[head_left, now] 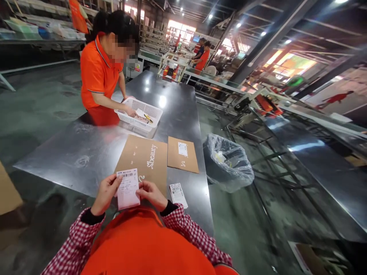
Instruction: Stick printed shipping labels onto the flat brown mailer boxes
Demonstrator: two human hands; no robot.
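Between my two hands I hold a white printed label sheet with a barcode near its top. My left hand pinches its left edge, thumb in front. On the other edge, lower down, my right hand grips it between thumb and fingers. Beneath and beyond the sheet lies a large flat brown cardboard piece printed "beauty". Right of that rests a smaller brown cardboard piece bearing a white label. A stack of white printed labels lies beside my right wrist on the metal table.
Across the table a co-worker in orange reaches into a white perforated basket holding small items. A bin lined with clear plastic stands beyond the table's right edge. Conveyor frames run at the right, and brown cardboard shows at far left.
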